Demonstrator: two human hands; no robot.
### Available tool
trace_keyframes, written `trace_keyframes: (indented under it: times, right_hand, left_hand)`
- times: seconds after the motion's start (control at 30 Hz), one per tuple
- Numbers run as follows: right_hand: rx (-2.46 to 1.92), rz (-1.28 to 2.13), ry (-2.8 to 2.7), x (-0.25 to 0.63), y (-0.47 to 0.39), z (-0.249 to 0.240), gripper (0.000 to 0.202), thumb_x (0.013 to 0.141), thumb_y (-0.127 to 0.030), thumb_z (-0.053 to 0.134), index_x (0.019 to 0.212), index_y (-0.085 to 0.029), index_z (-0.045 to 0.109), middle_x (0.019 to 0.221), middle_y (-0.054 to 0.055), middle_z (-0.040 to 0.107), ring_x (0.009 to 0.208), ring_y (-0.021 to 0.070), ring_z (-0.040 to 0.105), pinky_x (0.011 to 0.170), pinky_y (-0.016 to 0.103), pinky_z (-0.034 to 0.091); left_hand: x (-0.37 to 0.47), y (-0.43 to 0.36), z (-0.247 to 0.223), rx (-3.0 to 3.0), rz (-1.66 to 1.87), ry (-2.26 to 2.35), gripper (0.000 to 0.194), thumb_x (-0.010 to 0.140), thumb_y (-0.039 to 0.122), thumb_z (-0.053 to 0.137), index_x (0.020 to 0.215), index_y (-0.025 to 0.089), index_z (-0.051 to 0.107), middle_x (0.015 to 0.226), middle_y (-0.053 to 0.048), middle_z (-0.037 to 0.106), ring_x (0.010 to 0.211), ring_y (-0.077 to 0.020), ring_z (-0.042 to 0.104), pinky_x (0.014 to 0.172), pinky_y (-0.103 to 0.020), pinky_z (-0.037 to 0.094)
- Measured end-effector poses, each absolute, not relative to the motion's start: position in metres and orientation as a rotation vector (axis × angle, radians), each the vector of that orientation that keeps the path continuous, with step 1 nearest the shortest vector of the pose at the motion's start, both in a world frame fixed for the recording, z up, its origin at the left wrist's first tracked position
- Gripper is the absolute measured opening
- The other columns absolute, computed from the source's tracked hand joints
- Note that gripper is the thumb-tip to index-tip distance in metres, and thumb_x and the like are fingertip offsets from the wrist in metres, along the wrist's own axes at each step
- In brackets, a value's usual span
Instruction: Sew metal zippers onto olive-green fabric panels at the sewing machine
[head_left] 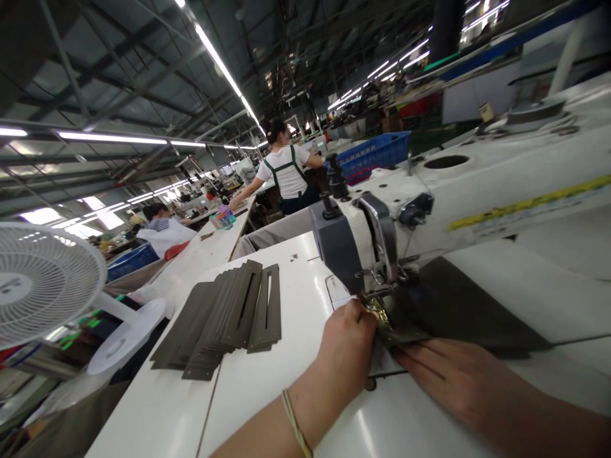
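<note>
An industrial sewing machine (372,242) stands on the white table, its presser foot down near a dark olive fabric piece (463,305). My left hand (351,343) is closed at the left edge of this fabric, right beside the needle area; its fingertips are partly hidden. Stretched out flat, the fingers of my right hand (453,375) touch the fabric's near edge. A shiny gold-coloured metal part (377,310) shows between the left hand and the presser foot. To the left lies a fanned stack of olive slotted pieces (224,318).
A white fan (42,286) stands at the left. Beyond the white table (258,394), a person in a white shirt (289,168) works at another bench. A blue crate (372,152) sits behind the machine. The machine's long white arm (515,191) spans the right side.
</note>
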State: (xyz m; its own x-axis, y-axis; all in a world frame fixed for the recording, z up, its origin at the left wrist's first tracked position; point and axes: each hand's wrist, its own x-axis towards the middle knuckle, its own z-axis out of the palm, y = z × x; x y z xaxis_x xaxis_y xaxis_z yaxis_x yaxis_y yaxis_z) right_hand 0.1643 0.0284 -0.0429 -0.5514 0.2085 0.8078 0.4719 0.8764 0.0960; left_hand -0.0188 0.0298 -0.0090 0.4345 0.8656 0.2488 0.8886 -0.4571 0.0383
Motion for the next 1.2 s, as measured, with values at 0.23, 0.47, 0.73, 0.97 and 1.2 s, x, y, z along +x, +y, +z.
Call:
trace_keyframes:
  times: [0.23, 0.47, 0.73, 0.97, 1.2]
  right_hand:
    - [-0.627, -0.274, -2.230, 0.178, 0.040, -0.023, 0.028, 0.095, -0.018, 0.039, 0.090, -0.018, 0.067, 0.089, 0.009, 0.070, 0.079, 0.0225, 0.065, 0.071, 0.038, 0.054]
    - [-0.634, 0.155, -2.570, 0.169, 0.071, -0.004, 0.019, 0.081, -0.005, 0.049, 0.086, -0.017, 0.063, 0.086, 0.007, 0.069, 0.075, 0.0187, 0.068, 0.069, 0.030, 0.054]
    - [-0.744, 0.087, -2.462, 0.174, 0.086, -0.006, 0.021, 0.082, -0.008, 0.048, 0.081, -0.019, 0.065, 0.075, 0.004, 0.073, 0.064, 0.0176, 0.069, 0.056, 0.024, 0.050]
    - [-0.976, 0.048, -2.365, 0.172, 0.100, -0.025, 0.025, 0.081, -0.015, 0.048, 0.062, -0.022, 0.063, 0.065, 0.004, 0.069, 0.064, 0.0212, 0.067, 0.057, 0.029, 0.049]
    - [-1.146, 0.024, -2.411, 0.170, 0.099, -0.014, 0.028, 0.088, -0.021, 0.047, 0.071, -0.019, 0.070, 0.071, 0.010, 0.070, 0.066, 0.0221, 0.064, 0.057, 0.032, 0.042]
  left_hand:
    - [-0.012, 0.007, 0.001, -2.632, -0.523, -1.599, 0.017, 0.087, 0.018, 0.057, 0.101, 0.011, 0.063, 0.101, -0.013, 0.063, 0.094, -0.0260, 0.062, 0.087, -0.040, 0.057]
    - [-0.003, 0.000, 0.003, -2.529, -0.570, -1.823, 0.016, 0.088, 0.024, 0.060, 0.100, 0.014, 0.065, 0.100, -0.010, 0.064, 0.093, -0.0262, 0.062, 0.087, -0.042, 0.056]
    - [-0.006, -0.001, -0.003, -2.529, -0.577, -1.763, 0.035, 0.074, 0.010, 0.061, 0.108, 0.015, 0.065, 0.107, -0.010, 0.061, 0.098, -0.0257, 0.058, 0.092, -0.042, 0.052]
    - [-0.005, 0.002, 0.005, -2.593, -0.452, -1.675, 0.035, 0.076, 0.015, 0.061, 0.110, 0.019, 0.068, 0.106, -0.010, 0.058, 0.098, -0.0283, 0.054, 0.084, -0.045, 0.053]
    - [-0.007, 0.009, 0.008, -2.659, -0.430, -1.618, 0.034, 0.077, 0.017, 0.063, 0.110, 0.018, 0.069, 0.109, -0.011, 0.057, 0.102, -0.0289, 0.053, 0.091, -0.047, 0.050]
